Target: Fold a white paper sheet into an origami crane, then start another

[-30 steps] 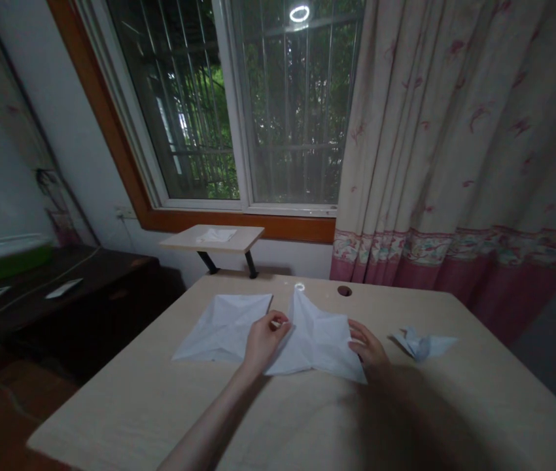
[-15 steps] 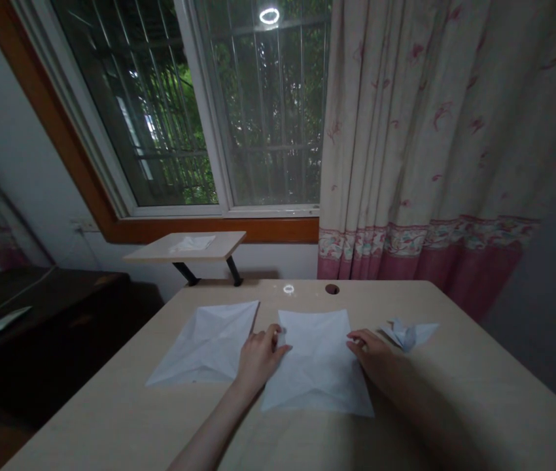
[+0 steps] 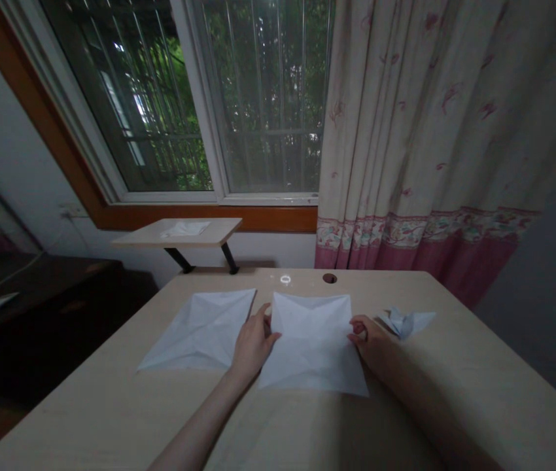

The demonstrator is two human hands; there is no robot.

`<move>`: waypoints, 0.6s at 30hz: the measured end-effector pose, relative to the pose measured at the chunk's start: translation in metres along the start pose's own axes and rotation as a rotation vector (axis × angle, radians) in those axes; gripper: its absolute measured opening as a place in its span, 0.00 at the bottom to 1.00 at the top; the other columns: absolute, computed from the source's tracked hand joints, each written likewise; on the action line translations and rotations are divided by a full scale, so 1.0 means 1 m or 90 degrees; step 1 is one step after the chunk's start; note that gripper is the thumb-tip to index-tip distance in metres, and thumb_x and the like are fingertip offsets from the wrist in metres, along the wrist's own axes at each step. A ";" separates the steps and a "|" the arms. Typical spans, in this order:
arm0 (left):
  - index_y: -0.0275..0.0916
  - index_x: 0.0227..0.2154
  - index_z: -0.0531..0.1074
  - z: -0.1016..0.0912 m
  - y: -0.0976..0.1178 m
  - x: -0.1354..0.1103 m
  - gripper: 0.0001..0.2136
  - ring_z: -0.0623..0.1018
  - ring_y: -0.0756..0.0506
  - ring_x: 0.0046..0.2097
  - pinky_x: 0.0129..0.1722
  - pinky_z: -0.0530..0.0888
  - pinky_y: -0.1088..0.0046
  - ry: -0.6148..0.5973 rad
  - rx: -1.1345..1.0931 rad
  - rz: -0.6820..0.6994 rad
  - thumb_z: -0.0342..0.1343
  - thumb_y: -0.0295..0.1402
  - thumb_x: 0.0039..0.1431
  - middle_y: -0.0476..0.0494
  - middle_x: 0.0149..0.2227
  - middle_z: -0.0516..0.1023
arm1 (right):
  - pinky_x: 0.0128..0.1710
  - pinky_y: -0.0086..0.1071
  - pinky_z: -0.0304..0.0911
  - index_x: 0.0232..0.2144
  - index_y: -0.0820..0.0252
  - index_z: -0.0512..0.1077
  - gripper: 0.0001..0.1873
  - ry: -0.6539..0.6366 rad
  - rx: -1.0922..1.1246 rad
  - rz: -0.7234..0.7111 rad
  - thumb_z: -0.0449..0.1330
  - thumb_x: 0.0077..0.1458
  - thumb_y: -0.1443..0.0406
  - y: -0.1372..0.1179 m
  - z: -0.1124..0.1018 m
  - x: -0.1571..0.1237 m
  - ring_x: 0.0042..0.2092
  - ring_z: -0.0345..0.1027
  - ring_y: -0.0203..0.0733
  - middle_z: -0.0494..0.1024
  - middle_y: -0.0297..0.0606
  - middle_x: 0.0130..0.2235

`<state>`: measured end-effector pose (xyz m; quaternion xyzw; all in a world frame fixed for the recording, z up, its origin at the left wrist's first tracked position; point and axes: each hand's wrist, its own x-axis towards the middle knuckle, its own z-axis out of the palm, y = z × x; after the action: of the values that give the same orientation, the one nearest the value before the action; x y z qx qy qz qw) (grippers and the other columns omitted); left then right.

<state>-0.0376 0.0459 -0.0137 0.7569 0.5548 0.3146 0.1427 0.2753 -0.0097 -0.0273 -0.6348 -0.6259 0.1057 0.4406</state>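
Observation:
A creased white sheet of paper (image 3: pixel 313 347) lies in front of me on the wooden table (image 3: pixel 282 432). My left hand (image 3: pixel 253 337) pinches its left edge, thumb on top. At the opposite edge, the fingers of my right hand (image 3: pixel 369 337) are closed on the paper. A second creased white sheet (image 3: pixel 199 330) lies flat to the left, its right side partly behind my left hand. Just beyond my right hand sits a folded paper figure (image 3: pixel 408 322) with pointed ends.
A small raised shelf (image 3: pixel 229 229) on black legs stands at the back left, with white paper (image 3: pixel 184 228) on it. A cable hole (image 3: pixel 330 279) is near the table's far edge. Behind are a barred window and a floral curtain (image 3: pixel 381 163). A dark desk (image 3: pixel 86 275) stands left.
My view has tilted down slightly, so the window and table sit higher or lower in frame accordingly. Both hands stay at the sheet's side edges, with the finger positions slightly shifted.

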 end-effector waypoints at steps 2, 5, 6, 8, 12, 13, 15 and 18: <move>0.39 0.64 0.57 -0.001 0.000 0.000 0.37 0.79 0.40 0.43 0.45 0.74 0.64 0.005 -0.017 -0.020 0.65 0.29 0.53 0.44 0.41 0.77 | 0.41 0.41 0.69 0.39 0.53 0.73 0.14 0.016 0.037 0.009 0.60 0.47 0.66 0.002 0.003 0.001 0.36 0.75 0.48 0.79 0.38 0.33; 0.37 0.66 0.55 0.000 0.000 0.000 0.40 0.78 0.41 0.41 0.44 0.74 0.64 0.032 -0.042 -0.019 0.64 0.29 0.50 0.46 0.39 0.77 | 0.41 0.41 0.69 0.51 0.56 0.70 0.26 0.041 0.093 0.024 0.59 0.46 0.67 0.007 0.009 0.001 0.34 0.73 0.47 0.78 0.38 0.32; 0.37 0.66 0.56 0.000 0.000 0.001 0.40 0.78 0.41 0.40 0.43 0.74 0.64 0.038 -0.052 -0.013 0.63 0.28 0.49 0.46 0.38 0.76 | 0.41 0.41 0.69 0.55 0.57 0.68 0.30 0.040 0.100 0.024 0.58 0.46 0.67 0.009 0.010 0.001 0.34 0.73 0.46 0.77 0.38 0.32; 0.36 0.65 0.59 0.001 0.000 0.002 0.38 0.77 0.42 0.39 0.43 0.74 0.65 0.041 -0.080 0.001 0.61 0.27 0.48 0.47 0.37 0.76 | 0.41 0.41 0.69 0.59 0.58 0.65 0.34 0.026 0.090 0.018 0.58 0.47 0.65 0.012 0.012 0.001 0.33 0.72 0.45 0.78 0.37 0.34; 0.36 0.52 0.72 0.002 -0.001 0.004 0.27 0.75 0.42 0.40 0.45 0.74 0.64 0.030 -0.157 0.006 0.60 0.25 0.44 0.45 0.38 0.76 | 0.46 0.41 0.68 0.52 0.56 0.73 0.26 0.018 0.035 -0.027 0.58 0.49 0.64 0.014 0.012 0.002 0.39 0.73 0.47 0.80 0.40 0.38; 0.36 0.47 0.74 0.002 -0.001 0.004 0.22 0.75 0.42 0.40 0.45 0.74 0.63 0.027 -0.175 0.001 0.61 0.26 0.44 0.45 0.38 0.76 | 0.46 0.42 0.68 0.48 0.56 0.75 0.22 0.023 0.030 -0.040 0.58 0.49 0.64 0.014 0.011 0.002 0.40 0.73 0.48 0.80 0.41 0.38; 0.37 0.39 0.77 0.001 0.001 0.003 0.15 0.75 0.41 0.41 0.45 0.74 0.62 0.025 -0.223 -0.003 0.64 0.29 0.45 0.44 0.38 0.75 | 0.45 0.41 0.69 0.43 0.56 0.77 0.17 0.024 0.046 -0.066 0.58 0.48 0.64 0.012 0.008 0.002 0.39 0.72 0.48 0.79 0.41 0.37; 0.38 0.41 0.78 0.000 0.008 0.000 0.17 0.76 0.39 0.48 0.50 0.74 0.62 0.041 -0.356 -0.004 0.67 0.38 0.48 0.40 0.45 0.76 | 0.43 0.41 0.69 0.41 0.55 0.77 0.16 0.025 0.130 -0.084 0.59 0.49 0.62 0.007 0.003 0.002 0.39 0.72 0.48 0.79 0.43 0.41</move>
<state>-0.0314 0.0434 -0.0088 0.6759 0.4535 0.4787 0.3293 0.2781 -0.0056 -0.0330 -0.5462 -0.6435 0.1275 0.5209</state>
